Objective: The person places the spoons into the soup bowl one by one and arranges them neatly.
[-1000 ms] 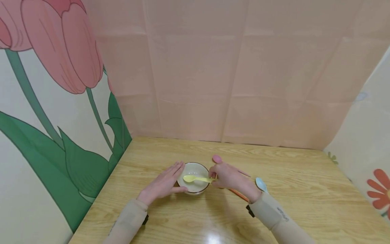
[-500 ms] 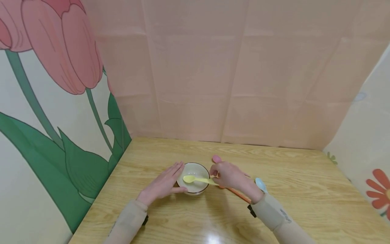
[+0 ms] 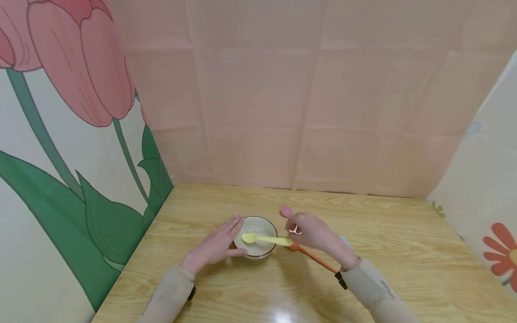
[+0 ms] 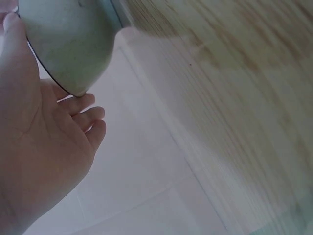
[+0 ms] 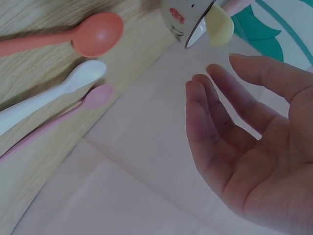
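Yellow spoon (image 3: 269,240), pale, slim, lower centre of frame, lying over right rim of one bowl (image 3: 258,224); left hand (image 3: 213,246) gripping bowl; one pink spoon (image 3: 286,211), one white spoon (image 5: 58,92), one orange spoon (image 3: 317,259); right hand (image 3: 313,232) loosely curved, holding nothing.

The bowl (image 3: 256,225) looks like glazed ceramic, smooth and glossy inside. The yellow spoon (image 3: 267,239) appears to be smooth plastic, as do the orange spoon (image 5: 99,35) (a soft highlight sits on its head), the white spoon (image 5: 84,76) and the pink spoon (image 5: 98,97). The worktop (image 3: 218,291) is wood-grained with a satin shine. The peach sheet (image 3: 250,112) behind looks thin, matt and creased; the sleeves (image 3: 167,287) look like matt cloth.
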`<state>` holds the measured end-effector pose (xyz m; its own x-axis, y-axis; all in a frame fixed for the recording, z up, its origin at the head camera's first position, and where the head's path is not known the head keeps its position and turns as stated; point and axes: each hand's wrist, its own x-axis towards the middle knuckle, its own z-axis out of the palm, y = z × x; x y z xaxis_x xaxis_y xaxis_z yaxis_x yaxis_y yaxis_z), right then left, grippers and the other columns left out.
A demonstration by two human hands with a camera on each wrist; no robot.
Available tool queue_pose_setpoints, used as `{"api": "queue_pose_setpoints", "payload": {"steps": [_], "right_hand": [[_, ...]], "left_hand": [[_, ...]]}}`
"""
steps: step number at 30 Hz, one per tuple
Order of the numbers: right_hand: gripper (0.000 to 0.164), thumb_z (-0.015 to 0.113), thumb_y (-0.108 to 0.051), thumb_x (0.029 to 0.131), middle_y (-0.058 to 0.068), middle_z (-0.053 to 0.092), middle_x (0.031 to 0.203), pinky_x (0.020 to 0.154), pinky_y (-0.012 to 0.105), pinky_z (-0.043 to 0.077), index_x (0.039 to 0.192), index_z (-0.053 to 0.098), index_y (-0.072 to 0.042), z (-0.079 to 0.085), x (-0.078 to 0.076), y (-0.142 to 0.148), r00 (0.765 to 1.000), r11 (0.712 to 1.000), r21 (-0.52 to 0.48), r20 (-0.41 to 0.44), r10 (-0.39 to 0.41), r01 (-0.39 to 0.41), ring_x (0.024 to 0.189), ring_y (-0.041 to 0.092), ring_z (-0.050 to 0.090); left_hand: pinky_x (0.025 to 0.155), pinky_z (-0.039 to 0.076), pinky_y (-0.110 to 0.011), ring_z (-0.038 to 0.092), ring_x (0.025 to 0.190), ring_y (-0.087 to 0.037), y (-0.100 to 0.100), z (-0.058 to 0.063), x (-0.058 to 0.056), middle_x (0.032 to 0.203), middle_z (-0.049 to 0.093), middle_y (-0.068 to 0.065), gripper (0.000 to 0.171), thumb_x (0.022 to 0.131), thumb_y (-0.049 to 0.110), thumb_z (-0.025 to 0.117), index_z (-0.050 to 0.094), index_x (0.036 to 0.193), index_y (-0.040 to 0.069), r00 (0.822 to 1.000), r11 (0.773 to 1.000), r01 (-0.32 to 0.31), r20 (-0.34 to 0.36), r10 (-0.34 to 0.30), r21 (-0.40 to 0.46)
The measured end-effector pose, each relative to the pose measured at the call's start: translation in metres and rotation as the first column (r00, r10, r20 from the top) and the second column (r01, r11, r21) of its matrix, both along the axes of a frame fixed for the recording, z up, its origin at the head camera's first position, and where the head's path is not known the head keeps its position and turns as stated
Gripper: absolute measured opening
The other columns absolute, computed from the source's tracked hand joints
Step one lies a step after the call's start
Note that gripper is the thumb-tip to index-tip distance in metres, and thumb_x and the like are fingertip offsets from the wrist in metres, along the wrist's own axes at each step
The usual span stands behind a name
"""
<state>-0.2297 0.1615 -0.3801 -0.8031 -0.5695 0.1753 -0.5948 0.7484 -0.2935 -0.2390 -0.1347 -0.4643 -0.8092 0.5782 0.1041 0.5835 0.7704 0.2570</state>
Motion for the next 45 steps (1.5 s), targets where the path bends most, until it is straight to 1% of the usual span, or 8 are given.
{"api": "queue_pose_setpoints", "payload": {"steps": [5,13,20,24,30,37,41,45], "right_hand": [[0.005,0.077,-0.007,0.084,0.000,0.068,0.079,0.063,0.018,0.051,0.085,0.072,-0.009,-0.002,-0.001,0.008,1.000,1.000,-0.015,-0.007,0.005,-0.005,0.074,0.015,0.065],[0.009,0.076,-0.002,0.081,0.003,0.069,0.081,0.062,0.020,0.053,0.090,0.072,-0.003,-0.004,0.001,0.020,0.999,0.998,-0.033,0.008,-0.049,0.049,0.074,0.017,0.065],[0.010,0.077,-0.005,0.082,0.003,0.069,0.082,0.063,0.021,0.052,0.091,0.072,-0.004,-0.005,0.002,0.033,0.997,0.996,-0.038,0.009,-0.079,0.079,0.075,0.017,0.065],[0.010,0.076,-0.005,0.082,0.004,0.069,0.082,0.063,0.022,0.052,0.092,0.072,-0.003,-0.007,0.004,0.042,0.995,0.994,-0.048,0.019,-0.094,0.095,0.075,0.019,0.065],[0.011,0.076,-0.007,0.083,0.006,0.071,0.084,0.063,0.022,0.053,0.092,0.072,-0.002,-0.011,0.005,0.056,0.995,0.994,-0.052,-0.006,-0.100,0.099,0.075,0.019,0.065],[0.011,0.074,-0.008,0.085,0.010,0.073,0.091,0.066,0.027,0.056,0.094,0.071,-0.003,-0.015,0.008,0.070,0.991,0.988,-0.069,0.031,-0.133,0.134,0.078,0.021,0.067],[0.010,0.073,-0.008,0.086,0.011,0.073,0.093,0.066,0.027,0.056,0.095,0.072,-0.003,-0.016,0.009,0.078,0.988,0.986,-0.068,0.033,-0.151,0.153,0.078,0.020,0.067],[0.012,0.073,-0.008,0.086,0.012,0.073,0.092,0.066,0.030,0.057,0.096,0.071,-0.002,-0.017,0.013,0.085,0.988,0.984,-0.082,0.032,-0.153,0.155,0.076,0.019,0.066]], "left_hand": [[0.126,0.024,-0.048,0.019,0.154,-0.032,0.000,0.000,-0.001,0.166,0.019,-0.015,0.096,0.093,0.064,0.052,0.018,0.158,0.003,1.000,1.000,-0.001,0.000,0.001,-0.006],[0.126,0.025,-0.047,0.021,0.154,-0.032,-0.001,0.000,-0.002,0.166,0.020,-0.017,0.098,0.092,0.066,0.051,0.017,0.158,0.002,1.000,1.000,0.018,-0.017,-0.018,-0.007],[0.126,0.025,-0.048,0.022,0.153,-0.033,-0.001,-0.001,-0.002,0.165,0.021,-0.017,0.098,0.092,0.066,0.052,0.018,0.158,0.001,1.000,1.000,0.020,-0.022,-0.020,0.010],[0.125,0.026,-0.048,0.023,0.153,-0.034,-0.001,-0.001,-0.002,0.165,0.022,-0.018,0.096,0.093,0.062,0.055,0.020,0.157,0.000,1.000,1.000,0.022,-0.018,-0.022,0.020],[0.126,0.025,-0.048,0.021,0.154,-0.033,-0.001,0.000,-0.001,0.166,0.020,-0.016,0.097,0.092,0.063,0.054,0.019,0.158,0.002,1.000,1.000,0.014,-0.004,-0.014,0.008],[0.125,0.026,-0.050,0.021,0.154,-0.035,-0.001,-0.001,0.000,0.166,0.020,-0.017,0.097,0.092,0.063,0.054,0.018,0.158,0.001,1.000,1.000,0.018,0.003,-0.018,0.024],[0.126,0.025,-0.049,0.020,0.154,-0.034,-0.001,-0.003,0.000,0.166,0.019,-0.016,0.097,0.092,0.065,0.052,0.017,0.158,0.003,1.000,1.000,0.013,0.001,-0.013,0.018],[0.126,0.025,-0.049,0.021,0.154,-0.034,0.000,-0.003,-0.001,0.166,0.020,-0.016,0.097,0.092,0.064,0.054,0.018,0.158,0.003,1.000,1.000,0.011,-0.001,-0.011,0.025]]}}
